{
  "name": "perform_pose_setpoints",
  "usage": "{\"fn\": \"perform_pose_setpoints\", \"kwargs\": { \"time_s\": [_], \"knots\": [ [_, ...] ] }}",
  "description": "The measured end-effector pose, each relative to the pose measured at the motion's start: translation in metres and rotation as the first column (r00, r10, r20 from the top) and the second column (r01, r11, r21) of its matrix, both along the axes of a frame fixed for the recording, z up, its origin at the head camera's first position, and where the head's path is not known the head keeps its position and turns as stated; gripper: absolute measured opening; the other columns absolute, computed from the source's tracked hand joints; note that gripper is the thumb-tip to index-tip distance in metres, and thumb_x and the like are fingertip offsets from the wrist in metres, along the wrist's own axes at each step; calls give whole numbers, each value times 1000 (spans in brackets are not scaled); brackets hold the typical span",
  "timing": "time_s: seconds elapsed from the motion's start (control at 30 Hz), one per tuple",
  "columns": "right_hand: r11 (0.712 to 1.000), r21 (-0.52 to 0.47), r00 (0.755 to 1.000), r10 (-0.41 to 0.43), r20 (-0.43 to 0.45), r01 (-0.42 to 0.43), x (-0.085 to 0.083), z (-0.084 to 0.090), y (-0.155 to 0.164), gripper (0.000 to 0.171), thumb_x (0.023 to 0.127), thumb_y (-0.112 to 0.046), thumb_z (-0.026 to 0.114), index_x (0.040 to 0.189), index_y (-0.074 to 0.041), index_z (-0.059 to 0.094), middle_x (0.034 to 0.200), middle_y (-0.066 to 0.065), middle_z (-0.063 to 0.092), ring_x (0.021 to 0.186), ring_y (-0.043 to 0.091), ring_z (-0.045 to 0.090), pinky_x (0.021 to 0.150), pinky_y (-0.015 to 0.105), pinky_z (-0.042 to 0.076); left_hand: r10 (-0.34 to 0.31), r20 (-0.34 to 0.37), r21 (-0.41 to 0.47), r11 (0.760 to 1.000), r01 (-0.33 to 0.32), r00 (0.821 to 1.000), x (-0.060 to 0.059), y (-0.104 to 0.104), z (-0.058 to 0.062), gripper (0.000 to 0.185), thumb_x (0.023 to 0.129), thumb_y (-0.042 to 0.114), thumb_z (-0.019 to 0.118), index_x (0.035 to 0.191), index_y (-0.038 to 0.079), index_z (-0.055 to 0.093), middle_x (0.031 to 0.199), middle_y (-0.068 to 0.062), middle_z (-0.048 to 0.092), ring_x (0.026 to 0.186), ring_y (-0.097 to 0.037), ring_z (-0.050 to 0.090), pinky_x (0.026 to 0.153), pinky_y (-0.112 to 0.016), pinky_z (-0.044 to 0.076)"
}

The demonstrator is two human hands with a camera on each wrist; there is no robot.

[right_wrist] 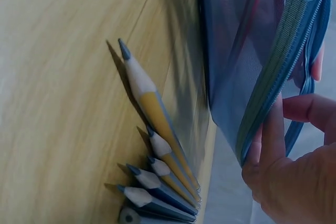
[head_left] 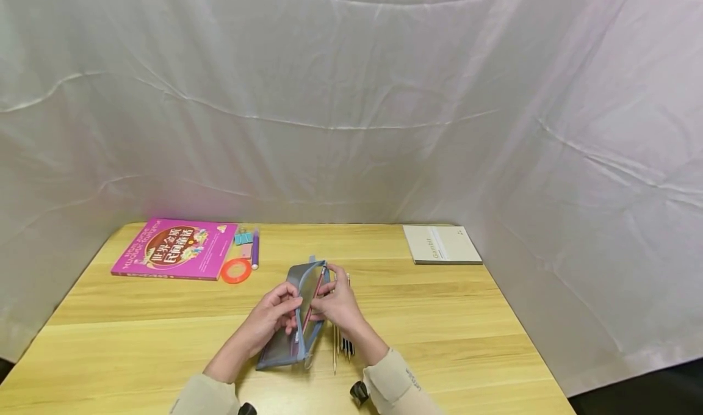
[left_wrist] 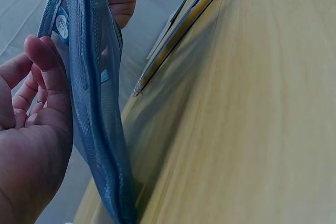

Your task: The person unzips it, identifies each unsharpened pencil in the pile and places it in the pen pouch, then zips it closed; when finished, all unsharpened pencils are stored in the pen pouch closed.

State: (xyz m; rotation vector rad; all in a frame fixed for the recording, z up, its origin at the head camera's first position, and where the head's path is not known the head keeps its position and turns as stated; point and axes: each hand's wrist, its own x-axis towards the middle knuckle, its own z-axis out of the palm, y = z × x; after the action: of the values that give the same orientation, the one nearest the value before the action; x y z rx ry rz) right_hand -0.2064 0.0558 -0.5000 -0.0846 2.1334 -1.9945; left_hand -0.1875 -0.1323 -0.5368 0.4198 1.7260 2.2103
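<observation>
Blue mesh pencil pouch (head_left: 299, 317) between both hands, left hand (head_left: 273, 315) and right hand (head_left: 336, 305) each pinching its open edge.

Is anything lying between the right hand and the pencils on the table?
Nothing visible does. The pencils lie bare on the table just beside and under the right hand, which, like the left hand, holds the open pouch. The pouch sits to their left, not over them.

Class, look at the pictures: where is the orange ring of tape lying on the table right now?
In the head view the orange tape ring lies flat on the table's far left part, beside the pink book's near right corner, just in front of the purple pen.
</observation>
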Motion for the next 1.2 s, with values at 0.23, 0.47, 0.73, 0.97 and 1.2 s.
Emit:
{"fn": "perform_pose_setpoints", "kwargs": {
  "time_s": [0.23,0.47,0.73,0.97,1.2],
  "knots": [
    [1000,17,1000,-14,9,14,1,1,0,92,78,19,68,157,-9,30,109,20,54,68,19,63,63,37,64,8,-20,-8,1000,-8,1000,0,-3,1,9,108,18,54,104,11,50,82,1,52,62,-6,57,55,-19,50],
    [1000,22,999,-6,35,5,3,1,5,92,78,19,69,157,-8,30,111,23,55,70,22,65,64,36,65,-7,-18,-17,1000,7,1000,0,-4,2,13,107,20,56,105,9,49,82,1,53,64,-6,57,56,-18,50],
    [999,8,999,33,38,-33,0,1,14,86,80,13,73,155,-6,34,112,21,56,74,25,68,67,37,65,-3,-37,-14,1000,3,999,-1,-4,4,13,108,19,55,104,9,49,80,1,53,63,-6,58,55,-18,50],
    [999,35,999,24,23,-25,-5,4,31,80,81,12,71,153,-1,39,118,23,58,74,22,68,71,42,65,21,-61,-16,1000,-22,998,-2,-4,4,10,107,16,55,102,9,51,78,3,54,61,-6,58,54,-18,50],
    [995,100,999,-33,35,30,-23,-5,67,63,88,10,66,148,3,45,112,20,58,75,22,65,69,39,65,69,-74,-31,997,-72,995,-2,-2,6,8,106,14,58,101,9,53,77,4,54,60,-5,58,52,-17,50]
  ]
}}
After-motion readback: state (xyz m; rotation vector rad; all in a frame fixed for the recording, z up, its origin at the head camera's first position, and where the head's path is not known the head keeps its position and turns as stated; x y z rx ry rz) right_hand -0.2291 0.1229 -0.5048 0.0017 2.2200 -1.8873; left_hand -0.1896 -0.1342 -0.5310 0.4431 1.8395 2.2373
